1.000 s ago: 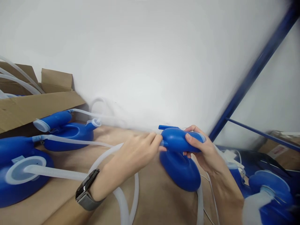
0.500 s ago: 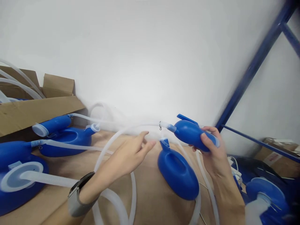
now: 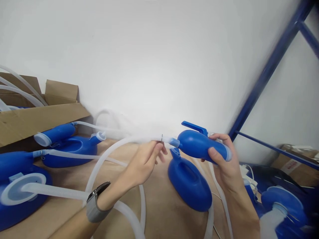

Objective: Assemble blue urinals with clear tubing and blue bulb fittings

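Observation:
My right hand (image 3: pixel 225 159) is wrapped round a blue plastic urinal cup (image 3: pixel 194 142), its fingers near the pale rim. From the cup's top a flat blue clip (image 3: pixel 194 126) sticks out. A clear hose (image 3: pixel 109 152) runs onto the nozzle at the cup's left end. Around that hose sits a small wire hose clamp (image 3: pixel 161 138), with my left hand (image 3: pixel 147 157) closed at it, thumb and finger pinching its lower part. Below, between the hands, lies a blue plastic urinal bottle (image 3: pixel 190 186) on the brown surface.
At left, an open cardboard box (image 3: pixel 42 114) holds hoses and blue parts. More blue bottles (image 3: pixel 74 151) with hoses lie before it. A white wall (image 3: pixel 149 66) stands behind. A blue metal frame (image 3: pixel 266 73) slants up on the right, near another blue bottle (image 3: pixel 284 202).
My left hand has come up from beside the hose and closed on the hose clamp. The cup and hose have shifted slightly left and down in my right hand.

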`<state>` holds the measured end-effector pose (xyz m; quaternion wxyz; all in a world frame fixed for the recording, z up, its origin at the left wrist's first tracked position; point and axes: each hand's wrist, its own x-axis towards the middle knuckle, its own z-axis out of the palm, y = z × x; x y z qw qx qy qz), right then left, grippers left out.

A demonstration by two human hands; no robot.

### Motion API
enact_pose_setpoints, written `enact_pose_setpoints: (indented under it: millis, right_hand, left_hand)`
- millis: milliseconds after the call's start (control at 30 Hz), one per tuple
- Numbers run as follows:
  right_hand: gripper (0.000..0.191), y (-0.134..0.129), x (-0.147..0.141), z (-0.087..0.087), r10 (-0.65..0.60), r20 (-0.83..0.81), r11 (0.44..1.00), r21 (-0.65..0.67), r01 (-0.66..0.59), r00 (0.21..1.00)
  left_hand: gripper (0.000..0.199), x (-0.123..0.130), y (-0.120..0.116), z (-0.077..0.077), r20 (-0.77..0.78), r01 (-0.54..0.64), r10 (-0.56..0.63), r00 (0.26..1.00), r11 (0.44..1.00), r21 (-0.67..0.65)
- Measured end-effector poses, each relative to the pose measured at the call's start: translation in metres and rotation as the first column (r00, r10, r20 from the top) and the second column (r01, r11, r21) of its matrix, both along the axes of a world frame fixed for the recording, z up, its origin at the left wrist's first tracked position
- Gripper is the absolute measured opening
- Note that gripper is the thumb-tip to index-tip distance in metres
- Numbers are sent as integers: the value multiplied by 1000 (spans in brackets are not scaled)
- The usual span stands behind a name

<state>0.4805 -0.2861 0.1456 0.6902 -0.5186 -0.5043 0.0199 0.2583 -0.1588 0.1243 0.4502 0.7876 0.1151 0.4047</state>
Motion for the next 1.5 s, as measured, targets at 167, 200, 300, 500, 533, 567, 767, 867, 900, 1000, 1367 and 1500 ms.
enact_pose_setpoints:
  millis: [167, 200, 300, 500, 533, 567, 767, 867, 900, 1000, 1367, 1500]
  right_hand:
    - [43, -1, 1, -3, -85, 131, 996, -2, 86, 988]
    - [42, -1, 1, -4, -88, 145, 996, 2, 88, 986]
    - [42, -2, 4, -4, -112, 177, 994, 16, 111, 978]
    - [43, -4, 1, 1, -194, 270, 981, 47, 188, 943]
    - [43, -4, -1, 2, -206, 283, 978, 51, 200, 937]
    - [44, -4, -3, 3, -215, 294, 977, 51, 209, 931]
    - [44, -4, -8, 5, -265, 361, 963, 62, 261, 894]
    - [44, -5, -6, 6, -281, 379, 959, 74, 274, 882]
    - [45, -6, -6, 6, -281, 385, 959, 81, 272, 879]
    - [46, -6, -5, 6, -278, 402, 960, 89, 265, 873]
    - [50, -7, -2, 3, -276, 528, 960, 105, 260, 803]
    - [53, -9, 5, 1, -264, 584, 964, 146, 221, 768]
  left_hand:
    - [50, 3, -12, -2, 75, 71, -62, 995, 988, -134]
    - [50, 2, -14, -2, 96, 93, -78, 992, 982, -167]
    - [47, 1, -17, 0, 105, 147, -127, 986, 965, -216]
    - [42, 4, -12, 2, 33, 118, -114, 993, 958, -261]
    - [41, 5, -11, 1, 27, 112, -109, 994, 955, -273]
    - [41, 6, -10, -1, 20, 102, -101, 995, 955, -279]
    - [52, 13, -8, -14, -19, 19, -24, 1000, 974, -225]
    - [57, 14, -9, -12, 8, 128, -131, 991, 950, -286]
    - [56, 14, -10, -10, 15, 168, -172, 985, 933, -319]
    - [54, 13, -10, -6, 12, 204, -219, 976, 890, -408]
    - [57, 14, -9, -12, -86, 155, -198, 976, 920, -359]
    - [61, 14, -13, -8, -67, 274, -347, 935, 831, -484]
